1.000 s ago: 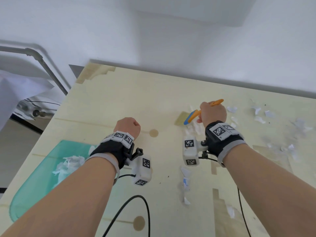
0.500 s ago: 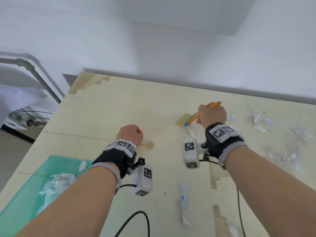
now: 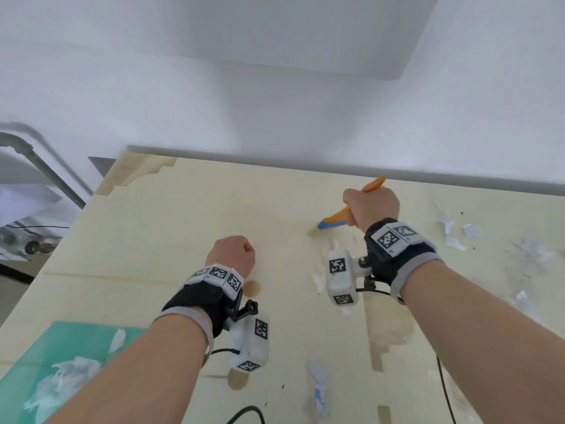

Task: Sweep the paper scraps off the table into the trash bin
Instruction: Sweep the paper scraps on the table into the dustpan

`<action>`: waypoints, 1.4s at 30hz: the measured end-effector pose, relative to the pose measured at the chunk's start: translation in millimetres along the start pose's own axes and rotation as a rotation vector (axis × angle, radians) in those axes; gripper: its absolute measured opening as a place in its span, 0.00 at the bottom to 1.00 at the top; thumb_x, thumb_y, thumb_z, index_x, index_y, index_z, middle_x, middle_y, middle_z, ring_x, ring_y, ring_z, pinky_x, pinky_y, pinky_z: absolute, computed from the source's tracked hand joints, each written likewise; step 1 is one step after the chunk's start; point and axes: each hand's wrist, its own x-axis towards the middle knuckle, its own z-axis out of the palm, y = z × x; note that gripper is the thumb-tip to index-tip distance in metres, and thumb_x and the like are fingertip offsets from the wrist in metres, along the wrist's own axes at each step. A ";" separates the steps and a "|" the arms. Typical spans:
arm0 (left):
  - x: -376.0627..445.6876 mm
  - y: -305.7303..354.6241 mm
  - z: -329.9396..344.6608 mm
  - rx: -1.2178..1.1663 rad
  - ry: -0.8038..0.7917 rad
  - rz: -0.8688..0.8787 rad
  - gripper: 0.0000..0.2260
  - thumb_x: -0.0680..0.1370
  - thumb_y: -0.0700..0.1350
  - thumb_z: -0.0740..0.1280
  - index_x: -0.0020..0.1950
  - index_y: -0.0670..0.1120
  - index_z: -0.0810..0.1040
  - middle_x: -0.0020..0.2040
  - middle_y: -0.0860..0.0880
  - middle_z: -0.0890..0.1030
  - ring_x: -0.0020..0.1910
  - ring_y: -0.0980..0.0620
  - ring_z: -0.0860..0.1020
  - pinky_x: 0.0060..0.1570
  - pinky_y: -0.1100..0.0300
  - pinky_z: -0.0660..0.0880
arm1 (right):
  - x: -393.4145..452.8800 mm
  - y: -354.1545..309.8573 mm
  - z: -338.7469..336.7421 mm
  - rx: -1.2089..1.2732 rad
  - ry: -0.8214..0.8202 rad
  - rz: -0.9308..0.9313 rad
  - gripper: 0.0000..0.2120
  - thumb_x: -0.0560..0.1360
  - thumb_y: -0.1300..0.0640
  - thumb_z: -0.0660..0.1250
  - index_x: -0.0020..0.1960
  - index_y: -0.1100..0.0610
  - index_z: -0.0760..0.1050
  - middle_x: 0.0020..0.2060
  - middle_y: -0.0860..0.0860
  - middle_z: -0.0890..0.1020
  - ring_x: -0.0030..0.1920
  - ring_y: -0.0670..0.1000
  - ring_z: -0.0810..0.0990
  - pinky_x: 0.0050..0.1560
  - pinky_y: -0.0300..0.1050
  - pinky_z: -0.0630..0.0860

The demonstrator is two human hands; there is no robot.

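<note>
Two hands over pale yellow table (image 3: 183, 215): right hand (image 3: 371, 206) fingers clamped on orange-handled brush (image 3: 345, 214), left hand (image 3: 230, 254) fisted, empty; white paper scraps (image 3: 452, 232) nearby.

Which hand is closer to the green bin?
Left. The left hand is a fist just beyond the green bin; the right hand grips the brush farther right.

Scraps (image 3: 452, 232) right, bin (image 3: 46, 356) left

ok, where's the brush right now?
In the head view, the brush is gripped in the right hand, right of centre near the table's far edge, bristles down, scraps further right.
</note>
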 end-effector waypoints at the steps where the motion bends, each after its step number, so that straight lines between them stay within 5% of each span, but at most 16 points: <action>1: 3.2 2.6 -0.6 -0.006 0.006 0.003 0.09 0.77 0.42 0.60 0.48 0.47 0.81 0.49 0.49 0.82 0.49 0.49 0.79 0.41 0.61 0.71 | 3.7 0.0 -2.2 0.027 0.022 -0.013 0.10 0.63 0.53 0.62 0.27 0.58 0.70 0.21 0.51 0.78 0.27 0.52 0.75 0.37 0.46 0.76; 6: 12.6 18.9 -0.4 -0.015 0.027 0.048 0.09 0.77 0.41 0.60 0.48 0.46 0.80 0.50 0.49 0.82 0.49 0.49 0.78 0.42 0.61 0.71 | 20.6 -9.5 5.6 0.412 0.097 -0.103 0.01 0.68 0.61 0.65 0.39 0.56 0.74 0.28 0.53 0.82 0.28 0.48 0.83 0.34 0.41 0.80; 11: 20.2 25.6 2.8 -0.015 0.046 0.072 0.09 0.77 0.41 0.60 0.47 0.46 0.80 0.48 0.49 0.82 0.45 0.50 0.76 0.42 0.60 0.73 | 46.6 -17.8 24.9 0.381 0.083 -0.116 0.04 0.70 0.58 0.66 0.44 0.54 0.73 0.33 0.53 0.82 0.28 0.44 0.81 0.38 0.44 0.80; 17: 18.0 32.8 7.9 -0.027 0.038 0.087 0.09 0.77 0.40 0.60 0.47 0.46 0.80 0.48 0.49 0.82 0.48 0.48 0.79 0.46 0.57 0.76 | 60.1 -7.0 19.9 0.135 0.047 -0.049 0.08 0.70 0.57 0.62 0.46 0.59 0.74 0.29 0.52 0.81 0.39 0.55 0.83 0.50 0.54 0.80; 21: 10.8 39.1 10.6 -0.037 0.023 0.087 0.09 0.77 0.41 0.60 0.47 0.46 0.80 0.49 0.49 0.82 0.49 0.48 0.79 0.47 0.57 0.76 | 51.6 6.9 -3.8 -0.042 0.072 -0.012 0.14 0.70 0.54 0.60 0.42 0.64 0.78 0.26 0.51 0.80 0.27 0.48 0.77 0.33 0.43 0.74; 25: -0.9 47.0 15.5 -0.046 0.005 0.089 0.09 0.77 0.41 0.60 0.47 0.47 0.80 0.49 0.50 0.82 0.47 0.50 0.77 0.44 0.60 0.74 | 37.5 17.5 -26.3 -0.210 0.092 -0.010 0.12 0.70 0.54 0.62 0.30 0.57 0.65 0.25 0.50 0.71 0.28 0.51 0.70 0.28 0.42 0.61; 30: -9.9 53.0 19.0 -0.058 0.001 0.091 0.09 0.77 0.41 0.61 0.47 0.47 0.80 0.49 0.50 0.82 0.49 0.49 0.78 0.45 0.60 0.74 | 35.3 17.3 -38.9 0.201 0.242 -0.095 0.09 0.67 0.53 0.62 0.33 0.57 0.68 0.26 0.53 0.77 0.30 0.53 0.77 0.33 0.45 0.72; 35: -8.0 52.5 16.1 -0.051 0.011 0.096 0.09 0.77 0.41 0.61 0.47 0.46 0.80 0.48 0.49 0.82 0.49 0.49 0.79 0.49 0.57 0.77 | 42.6 24.0 -22.6 0.393 0.131 -0.115 0.02 0.70 0.58 0.65 0.42 0.55 0.74 0.28 0.50 0.80 0.34 0.51 0.83 0.45 0.51 0.81; 42: 14.1 41.3 10.1 -0.038 0.056 0.069 0.09 0.77 0.41 0.61 0.47 0.45 0.81 0.47 0.49 0.82 0.48 0.48 0.79 0.49 0.57 0.77 | 68.9 0.7 3.8 0.529 0.030 -0.049 0.04 0.71 0.58 0.67 0.40 0.52 0.72 0.30 0.52 0.78 0.30 0.51 0.75 0.34 0.43 0.74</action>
